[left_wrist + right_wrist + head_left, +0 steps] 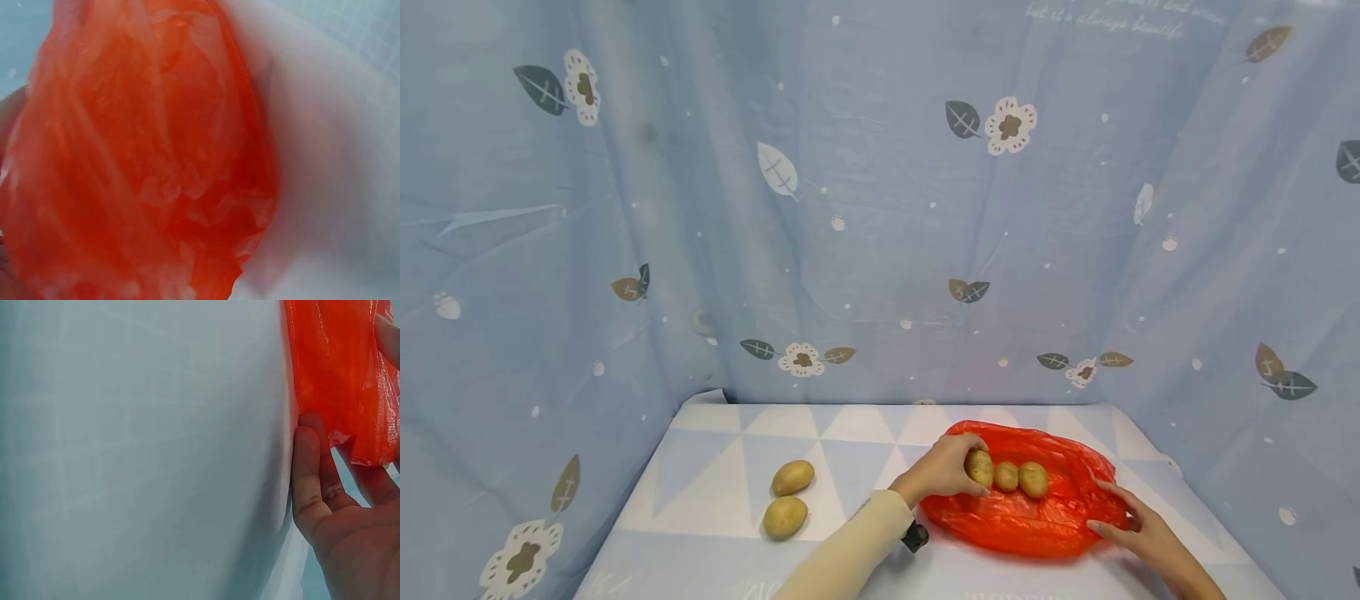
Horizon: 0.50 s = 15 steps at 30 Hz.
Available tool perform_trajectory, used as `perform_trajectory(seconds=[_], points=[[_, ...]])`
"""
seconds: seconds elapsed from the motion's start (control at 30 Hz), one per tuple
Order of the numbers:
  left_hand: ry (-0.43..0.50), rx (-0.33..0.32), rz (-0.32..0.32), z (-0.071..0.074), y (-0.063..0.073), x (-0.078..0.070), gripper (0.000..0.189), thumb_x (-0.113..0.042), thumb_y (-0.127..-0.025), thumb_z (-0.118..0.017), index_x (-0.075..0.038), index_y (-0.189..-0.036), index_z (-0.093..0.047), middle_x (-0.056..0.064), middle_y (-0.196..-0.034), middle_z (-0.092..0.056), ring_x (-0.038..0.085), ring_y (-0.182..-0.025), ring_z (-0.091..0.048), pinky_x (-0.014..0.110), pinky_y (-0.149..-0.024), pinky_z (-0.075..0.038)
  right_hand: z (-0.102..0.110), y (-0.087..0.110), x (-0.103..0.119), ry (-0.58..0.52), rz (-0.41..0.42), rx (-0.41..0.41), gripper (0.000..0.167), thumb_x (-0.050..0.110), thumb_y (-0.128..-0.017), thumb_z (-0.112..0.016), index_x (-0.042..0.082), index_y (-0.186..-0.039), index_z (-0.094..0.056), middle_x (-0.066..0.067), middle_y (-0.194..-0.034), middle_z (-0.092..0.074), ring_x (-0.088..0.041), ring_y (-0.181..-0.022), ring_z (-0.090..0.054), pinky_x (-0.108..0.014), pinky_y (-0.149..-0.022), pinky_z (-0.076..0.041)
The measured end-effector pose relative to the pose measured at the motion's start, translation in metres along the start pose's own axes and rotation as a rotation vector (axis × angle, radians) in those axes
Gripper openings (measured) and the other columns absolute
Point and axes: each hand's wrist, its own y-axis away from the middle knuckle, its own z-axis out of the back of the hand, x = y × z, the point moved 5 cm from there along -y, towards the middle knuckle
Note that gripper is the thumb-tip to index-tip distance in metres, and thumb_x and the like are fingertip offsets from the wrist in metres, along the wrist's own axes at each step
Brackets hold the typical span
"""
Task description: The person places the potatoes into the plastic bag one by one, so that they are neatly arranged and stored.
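Observation:
A red plastic bag (1000, 529) lies spread with its mouth facing up, and two potatoes (1033, 480) (1006, 477) rest inside it. Fingers and thumb of my left hand (942, 468) curl round a third potato (979, 468), at the left inside of the bag. On the bag's right side, my right hand (1150, 533) holds the rim between thumb and fingers. The right wrist view shows that hand (356, 544) with some fingers beside the red plastic. Bag film (144, 156) fills much of the left wrist view, hiding the potatoes there.
Two more potatoes (793, 477) (786, 517) lie on the table left of my left forearm. The table (700, 500) has a pale triangle-patterned cover. A blue curtain (880, 208) with leaves and flowers stands behind and at both sides.

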Motion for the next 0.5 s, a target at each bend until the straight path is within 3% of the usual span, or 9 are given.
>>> perform_trajectory(seconds=[0.3, 0.5], points=[[-0.056, 0.025, 0.104, -0.013, -0.009, 0.006, 0.054, -0.020, -0.075, -0.095, -0.012, -0.120, -0.067, -0.008, -0.108, -0.065, 0.007, -0.097, -0.056, 0.024, -0.091, -0.051, 0.000, 0.000, -0.002, 0.003, -0.012, -0.015, 0.093, 0.044, -0.092, -0.076, 0.006, -0.160, -0.027, -0.034, -0.159, -0.023, -0.050, -0.132, -0.045, -0.051, -0.096, -0.054], [-0.087, 0.032, 0.122, -0.021, -0.016, 0.007, 0.054, -0.018, -0.075, -0.095, -0.011, -0.121, -0.067, -0.006, -0.105, -0.065, 0.008, -0.094, -0.056, 0.024, -0.091, -0.051, -0.001, -0.003, -0.003, 0.007, -0.016, -0.026, 0.095, 0.047, -0.090, -0.078, 0.005, -0.160, -0.028, -0.035, -0.158, -0.024, -0.052, -0.133, -0.044, -0.053, -0.096, -0.053]])
